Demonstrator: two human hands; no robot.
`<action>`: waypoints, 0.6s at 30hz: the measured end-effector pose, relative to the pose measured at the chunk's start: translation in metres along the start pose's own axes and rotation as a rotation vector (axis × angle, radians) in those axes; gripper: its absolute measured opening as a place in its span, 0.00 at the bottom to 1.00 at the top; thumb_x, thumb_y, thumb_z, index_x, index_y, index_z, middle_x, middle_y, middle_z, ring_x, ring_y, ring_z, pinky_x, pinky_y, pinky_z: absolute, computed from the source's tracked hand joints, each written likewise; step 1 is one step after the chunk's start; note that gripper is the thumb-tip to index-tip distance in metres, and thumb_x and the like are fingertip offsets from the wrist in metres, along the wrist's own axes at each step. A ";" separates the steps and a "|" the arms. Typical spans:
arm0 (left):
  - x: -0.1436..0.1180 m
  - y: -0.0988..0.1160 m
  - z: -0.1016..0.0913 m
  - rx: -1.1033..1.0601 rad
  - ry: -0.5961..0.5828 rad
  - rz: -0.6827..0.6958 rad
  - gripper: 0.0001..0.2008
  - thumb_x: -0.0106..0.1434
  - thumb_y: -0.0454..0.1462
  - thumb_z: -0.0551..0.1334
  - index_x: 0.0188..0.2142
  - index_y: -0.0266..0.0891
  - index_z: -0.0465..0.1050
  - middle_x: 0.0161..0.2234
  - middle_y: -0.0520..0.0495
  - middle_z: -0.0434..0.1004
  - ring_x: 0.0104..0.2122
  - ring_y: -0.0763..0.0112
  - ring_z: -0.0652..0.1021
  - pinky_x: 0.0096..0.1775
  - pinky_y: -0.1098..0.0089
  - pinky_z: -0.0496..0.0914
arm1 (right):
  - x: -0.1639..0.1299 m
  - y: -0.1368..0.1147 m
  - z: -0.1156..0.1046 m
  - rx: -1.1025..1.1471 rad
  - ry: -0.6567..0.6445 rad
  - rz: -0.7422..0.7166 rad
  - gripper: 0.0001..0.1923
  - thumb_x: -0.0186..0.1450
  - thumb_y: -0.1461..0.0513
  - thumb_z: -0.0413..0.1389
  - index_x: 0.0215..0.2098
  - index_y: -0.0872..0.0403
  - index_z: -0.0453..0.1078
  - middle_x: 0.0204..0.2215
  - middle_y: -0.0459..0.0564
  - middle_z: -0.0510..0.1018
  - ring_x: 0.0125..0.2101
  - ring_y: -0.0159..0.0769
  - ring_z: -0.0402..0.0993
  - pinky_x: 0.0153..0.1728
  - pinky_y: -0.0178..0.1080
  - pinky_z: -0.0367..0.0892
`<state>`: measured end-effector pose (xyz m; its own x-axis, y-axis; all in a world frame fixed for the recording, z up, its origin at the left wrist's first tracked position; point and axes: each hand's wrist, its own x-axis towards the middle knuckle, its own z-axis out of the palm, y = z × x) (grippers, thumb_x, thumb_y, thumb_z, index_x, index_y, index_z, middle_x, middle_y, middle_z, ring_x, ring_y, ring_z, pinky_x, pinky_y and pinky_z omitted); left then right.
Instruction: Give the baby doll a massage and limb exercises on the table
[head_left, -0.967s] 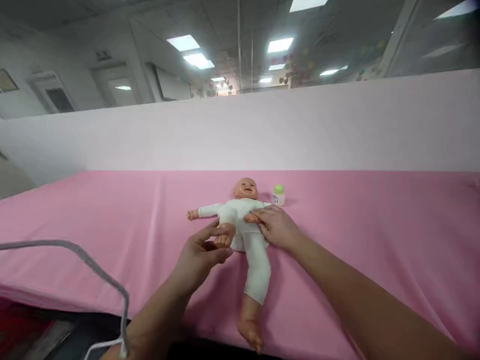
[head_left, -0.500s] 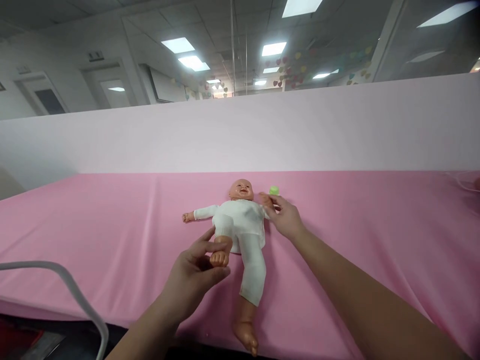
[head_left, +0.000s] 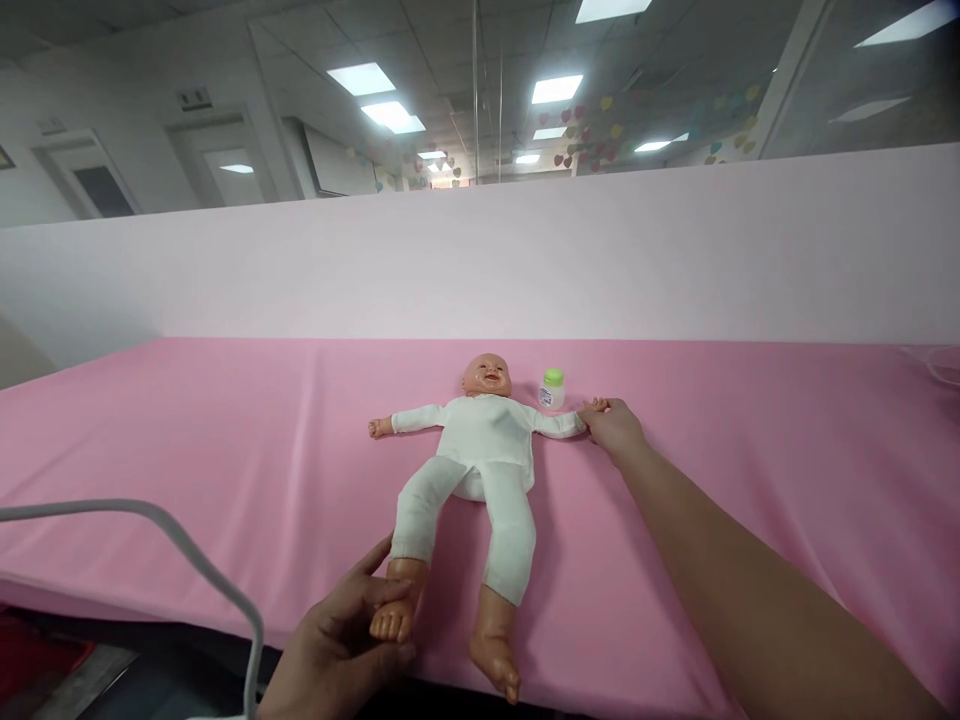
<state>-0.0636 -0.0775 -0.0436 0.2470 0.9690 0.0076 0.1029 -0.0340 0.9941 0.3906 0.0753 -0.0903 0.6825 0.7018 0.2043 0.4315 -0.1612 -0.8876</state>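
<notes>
A baby doll in a white suit lies face up on the pink cloth, head away from me, arms spread wide. My left hand grips the doll's foot on the left side, near the cloth's front edge, with that leg stretched out straight. My right hand holds the doll's small hand at the end of its outstretched arm on the right. A small white bottle with a green cap stands just right of the doll's head, close to my right hand.
A pale pink partition rises behind the cloth-covered surface. A grey-white cable loops across the lower left. Glass walls with coloured heart stickers and ceiling lights show above the partition. A faint clear object sits at the far right edge.
My left hand has pulled the doll's bent leg out straight toward the front edge. My right hand left the doll's belly and drew its arm out to the right.
</notes>
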 end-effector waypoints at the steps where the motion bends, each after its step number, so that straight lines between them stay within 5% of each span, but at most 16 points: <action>1: 0.001 0.000 -0.001 0.005 -0.006 -0.001 0.19 0.46 0.42 0.81 0.39 0.47 0.87 0.69 0.42 0.68 0.65 0.33 0.71 0.56 0.48 0.76 | -0.002 -0.003 0.000 -0.016 -0.001 0.016 0.23 0.58 0.57 0.64 0.51 0.52 0.72 0.38 0.57 0.84 0.33 0.49 0.82 0.32 0.46 0.78; 4: 0.004 0.006 -0.002 0.016 -0.024 0.004 0.18 0.48 0.41 0.80 0.40 0.48 0.87 0.72 0.43 0.63 0.67 0.34 0.68 0.57 0.49 0.75 | -0.014 -0.020 0.001 -0.010 0.022 -0.002 0.31 0.61 0.55 0.63 0.61 0.50 0.67 0.47 0.58 0.83 0.41 0.50 0.83 0.37 0.47 0.78; 7: 0.009 0.016 -0.002 0.017 -0.047 0.032 0.18 0.50 0.41 0.79 0.42 0.47 0.87 0.73 0.43 0.59 0.68 0.33 0.66 0.58 0.48 0.74 | -0.033 -0.046 0.005 0.058 0.055 -0.201 0.36 0.64 0.52 0.62 0.67 0.49 0.61 0.51 0.56 0.83 0.43 0.48 0.83 0.41 0.46 0.78; 12: 0.026 0.031 0.004 -0.008 -0.129 0.129 0.17 0.54 0.41 0.78 0.44 0.47 0.86 0.74 0.43 0.56 0.70 0.35 0.62 0.61 0.48 0.70 | -0.074 -0.076 0.030 0.047 -0.008 -0.673 0.30 0.70 0.56 0.55 0.69 0.49 0.60 0.59 0.56 0.79 0.49 0.48 0.81 0.49 0.51 0.78; 18: 0.053 0.037 0.022 -0.025 -0.165 0.224 0.18 0.55 0.37 0.77 0.46 0.47 0.85 0.73 0.43 0.59 0.72 0.39 0.58 0.64 0.46 0.66 | -0.097 -0.087 0.054 -0.173 -0.197 -1.050 0.19 0.73 0.64 0.51 0.60 0.51 0.72 0.51 0.55 0.83 0.50 0.49 0.77 0.55 0.53 0.72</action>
<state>-0.0258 -0.0327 -0.0091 0.4151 0.8849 0.2114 0.0048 -0.2345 0.9721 0.2548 0.0588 -0.0556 -0.1769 0.6429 0.7452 0.8334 0.5007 -0.2341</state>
